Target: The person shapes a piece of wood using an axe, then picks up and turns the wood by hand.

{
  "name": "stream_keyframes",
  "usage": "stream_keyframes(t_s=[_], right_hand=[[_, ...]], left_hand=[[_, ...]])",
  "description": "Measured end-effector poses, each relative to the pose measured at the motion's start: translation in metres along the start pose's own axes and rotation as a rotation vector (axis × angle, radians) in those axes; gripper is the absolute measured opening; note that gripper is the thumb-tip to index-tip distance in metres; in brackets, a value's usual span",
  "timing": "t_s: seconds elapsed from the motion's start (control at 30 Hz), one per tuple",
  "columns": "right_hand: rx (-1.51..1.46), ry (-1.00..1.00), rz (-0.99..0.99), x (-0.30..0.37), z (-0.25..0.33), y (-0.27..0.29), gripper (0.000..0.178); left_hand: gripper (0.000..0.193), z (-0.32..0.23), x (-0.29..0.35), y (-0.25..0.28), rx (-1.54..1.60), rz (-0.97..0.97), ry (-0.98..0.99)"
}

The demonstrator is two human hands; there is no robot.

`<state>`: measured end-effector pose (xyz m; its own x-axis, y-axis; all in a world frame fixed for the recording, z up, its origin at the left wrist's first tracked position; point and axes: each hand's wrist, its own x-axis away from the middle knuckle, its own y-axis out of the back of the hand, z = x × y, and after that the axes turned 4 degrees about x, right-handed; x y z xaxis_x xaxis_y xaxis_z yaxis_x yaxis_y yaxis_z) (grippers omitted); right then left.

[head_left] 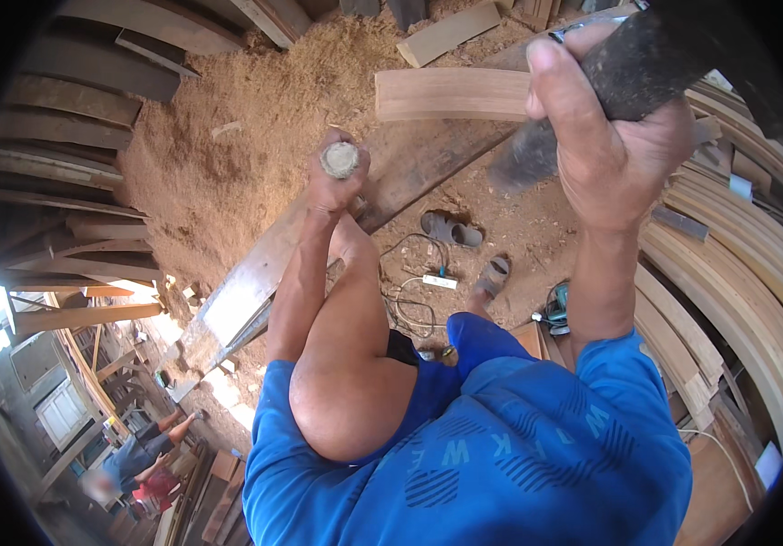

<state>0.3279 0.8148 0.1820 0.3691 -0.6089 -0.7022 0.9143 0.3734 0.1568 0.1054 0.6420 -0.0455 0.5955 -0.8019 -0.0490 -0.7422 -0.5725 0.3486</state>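
Note:
My left hand (337, 187) is closed round an upright chisel, and the chisel's round, pale, battered handle end (340, 160) faces up. The chisel's blade is hidden below the fist. Raised close to the camera, my right hand (615, 150) grips a thick, dark cylindrical mallet (637, 68), held tilted. Under the left hand runs a long brown plank (432, 168), slanting from lower left to upper right. A curved, light reddish board (455, 94) lies across its far part, apart from the left hand. My bent left leg rests by the plank.
Sawdust and shavings (200, 155) cover the ground. Curved boards (719, 264) are stacked at right, dark boards (73, 100) at left. A power strip (440, 281) with cords, loose sandals (451, 228) and a teal power tool (555, 305) lie nearby. Another person (141, 455) is at lower left.

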Motion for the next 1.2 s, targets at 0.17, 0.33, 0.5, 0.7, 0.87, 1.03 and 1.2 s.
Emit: stream_keyframes(t_s=[0.17,0.33,0.5,0.7,0.87,1.03,1.2], right_hand=[[-0.056,-0.156,0.181,0.066,-0.036,-0.051,0.013],[0.531,-0.419,0.835,0.114,-0.071,-0.064,0.024],[0.118,-0.486,0.424,0.072,-0.044,-0.039,0.025],[0.384,0.157,-0.039,0.059,-0.029,-0.051,0.025],[0.405,-0.431,0.889,0.136,-0.073,-0.061,0.022],[0.21,-0.632,0.792,0.107,-0.049,-0.045,0.03],[0.057,-0.585,0.519,0.085,-0.04,-0.022,0.031]], left_hand=[[0.018,-0.005,0.005,-0.007,-0.048,0.043,-0.083],[0.016,-0.009,0.025,-0.004,-0.034,0.031,-0.013],[0.015,-0.005,0.023,-0.007,-0.079,0.035,-0.109],[0.014,-0.008,0.029,0.001,-0.037,0.044,-0.11],[0.019,-0.021,0.03,-0.011,-0.008,0.038,-0.33],[0.015,0.004,0.003,-0.008,0.101,-0.204,-0.116],[0.017,0.008,0.007,-0.005,0.025,-0.096,-0.023]])
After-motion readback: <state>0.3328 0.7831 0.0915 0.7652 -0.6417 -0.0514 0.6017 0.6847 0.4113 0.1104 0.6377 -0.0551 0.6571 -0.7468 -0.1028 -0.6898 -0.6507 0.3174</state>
